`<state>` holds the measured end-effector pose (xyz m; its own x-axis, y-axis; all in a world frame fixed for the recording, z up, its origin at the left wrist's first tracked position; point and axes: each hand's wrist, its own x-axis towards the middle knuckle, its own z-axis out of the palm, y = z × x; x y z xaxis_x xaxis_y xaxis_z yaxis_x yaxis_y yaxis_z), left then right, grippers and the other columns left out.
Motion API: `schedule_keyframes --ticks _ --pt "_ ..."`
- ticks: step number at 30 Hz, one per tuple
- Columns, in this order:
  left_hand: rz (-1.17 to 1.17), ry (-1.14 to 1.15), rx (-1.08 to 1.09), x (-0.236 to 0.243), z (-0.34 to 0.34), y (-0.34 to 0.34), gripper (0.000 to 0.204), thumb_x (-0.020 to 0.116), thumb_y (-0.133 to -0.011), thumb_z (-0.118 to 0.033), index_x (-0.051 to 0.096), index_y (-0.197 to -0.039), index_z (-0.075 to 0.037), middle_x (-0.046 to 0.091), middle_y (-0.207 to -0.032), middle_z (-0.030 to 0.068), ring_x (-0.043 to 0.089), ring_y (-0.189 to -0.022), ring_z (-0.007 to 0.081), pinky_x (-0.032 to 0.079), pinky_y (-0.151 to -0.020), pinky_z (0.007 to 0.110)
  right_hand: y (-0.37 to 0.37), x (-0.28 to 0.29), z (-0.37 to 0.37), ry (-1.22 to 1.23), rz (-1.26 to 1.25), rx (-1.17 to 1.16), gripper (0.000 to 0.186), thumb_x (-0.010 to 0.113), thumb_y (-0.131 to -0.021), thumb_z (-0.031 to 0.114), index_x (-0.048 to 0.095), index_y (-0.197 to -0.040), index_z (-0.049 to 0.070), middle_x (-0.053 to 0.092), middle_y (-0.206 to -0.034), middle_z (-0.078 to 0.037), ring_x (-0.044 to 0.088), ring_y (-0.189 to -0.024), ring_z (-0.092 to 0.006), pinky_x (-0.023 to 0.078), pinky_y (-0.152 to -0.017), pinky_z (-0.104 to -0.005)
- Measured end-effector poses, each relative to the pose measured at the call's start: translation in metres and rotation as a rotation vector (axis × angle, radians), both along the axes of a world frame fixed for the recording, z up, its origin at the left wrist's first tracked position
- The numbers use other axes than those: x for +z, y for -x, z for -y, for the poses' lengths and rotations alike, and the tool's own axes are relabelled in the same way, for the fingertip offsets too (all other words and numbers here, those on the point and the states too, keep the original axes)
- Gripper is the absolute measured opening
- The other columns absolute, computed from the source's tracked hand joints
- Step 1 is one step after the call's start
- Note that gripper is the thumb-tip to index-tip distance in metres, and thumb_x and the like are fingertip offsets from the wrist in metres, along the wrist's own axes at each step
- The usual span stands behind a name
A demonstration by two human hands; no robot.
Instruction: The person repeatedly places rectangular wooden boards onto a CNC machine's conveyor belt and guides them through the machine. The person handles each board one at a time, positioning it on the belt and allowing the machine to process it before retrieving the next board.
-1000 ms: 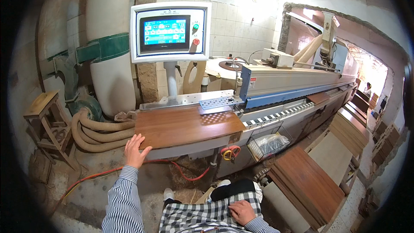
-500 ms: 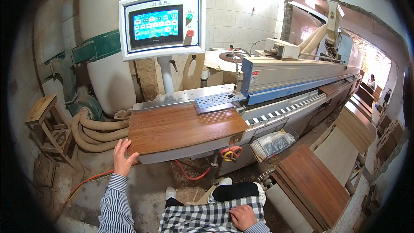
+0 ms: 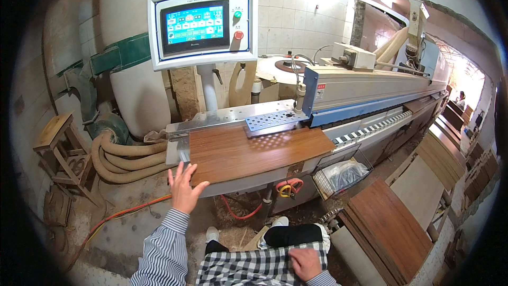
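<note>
A wood-grain board [image 3: 248, 156] lies on the machine's infeed table [image 3: 177, 148], its far right part under a perforated blue plate [image 3: 270, 120]. My left hand [image 3: 183, 188] is at the board's near left corner, fingers apart, fingertips at the edge. Low at the front, my right hand [image 3: 306, 262] is against a black-and-white checked cloth [image 3: 238, 265] on my body; its fingers are blurred and partly hidden. Above the table stand a control panel with a lit screen [image 3: 196, 26] and the machine's long beam [image 3: 365, 92].
Ribbed hoses [image 3: 127, 153] and a wooden stool [image 3: 61, 148] are at left. A wire basket [image 3: 341, 175] hangs on the machine's front. Stacked boards [image 3: 391, 222] lie at right. Red hose [image 3: 241, 212] runs along the floor. A person [image 3: 460, 103] is far right.
The board has slid rightward along the table, with my left hand following it and baring more table at its left end. My right hand has shifted slightly.
</note>
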<state>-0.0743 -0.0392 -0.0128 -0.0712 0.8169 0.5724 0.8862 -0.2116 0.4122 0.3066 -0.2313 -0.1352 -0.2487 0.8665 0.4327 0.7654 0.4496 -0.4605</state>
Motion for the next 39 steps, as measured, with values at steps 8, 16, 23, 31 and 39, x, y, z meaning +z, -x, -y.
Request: schedule_keyframes --ticks 8,16,23,31,39 --pt "-0.177 -0.132 -0.088 -0.015 -0.018 -0.02 0.062 0.061 -0.086 -0.05 0.052 -0.133 -0.01 0.058 -0.132 0.0095 0.052 -0.122 0.0245 0.022 -0.113 0.05 -0.111 0.06 -0.08 -0.168 0.403 -0.54 0.054 0.067 -0.071 0.006 0.055 -0.124 0.004 0.053 -0.13 -0.018 0.045 -0.124 -0.0373 0.033 -0.106 -0.0507" --pt "-0.145 -0.147 -0.073 -0.02 -0.019 -0.019 0.048 0.064 -0.086 -0.039 0.059 -0.123 -0.01 0.059 -0.131 0.0081 0.054 -0.119 0.0232 0.027 -0.11 0.047 -0.174 0.041 -0.112 0.023 0.57 -0.491 0.052 0.063 -0.075 0.005 0.056 -0.126 0.008 0.054 -0.134 -0.01 0.05 -0.116 -0.0315 0.04 -0.099 -0.042" --pt "-0.128 -0.143 -0.077 -0.018 -0.017 -0.02 0.041 0.063 -0.087 -0.033 0.061 -0.121 -0.01 0.06 -0.131 0.0087 0.055 -0.118 0.0249 0.027 -0.109 0.047 -0.176 0.034 -0.123 0.008 0.599 -0.508 0.053 0.065 -0.07 0.003 0.059 -0.122 0.009 0.056 -0.131 -0.007 0.053 -0.105 -0.0298 0.045 -0.088 -0.0403" --pt "-0.135 -0.153 -0.06 -0.019 -0.018 -0.021 0.041 0.063 -0.086 -0.037 0.063 -0.116 -0.01 0.06 -0.13 0.0081 0.055 -0.116 0.0234 0.028 -0.109 0.046 -0.121 0.037 -0.038 -0.199 0.427 -0.424 0.049 0.067 -0.068 0.003 0.06 -0.116 0.007 0.06 -0.123 -0.011 0.055 -0.107 -0.0321 0.045 -0.091 -0.0427" --pt "-0.129 -0.155 -0.065 -0.02 -0.017 -0.018 0.041 0.063 -0.087 -0.038 0.063 -0.117 -0.01 0.06 -0.13 0.008 0.055 -0.117 0.0231 0.028 -0.109 0.047 -0.156 -0.012 0.047 0.242 -1.636 -0.693 0.041 0.065 -0.089 0.048 0.062 -0.084 0.007 0.068 -0.07 -0.005 0.059 -0.054 -0.0113 0.051 -0.052 -0.0272"
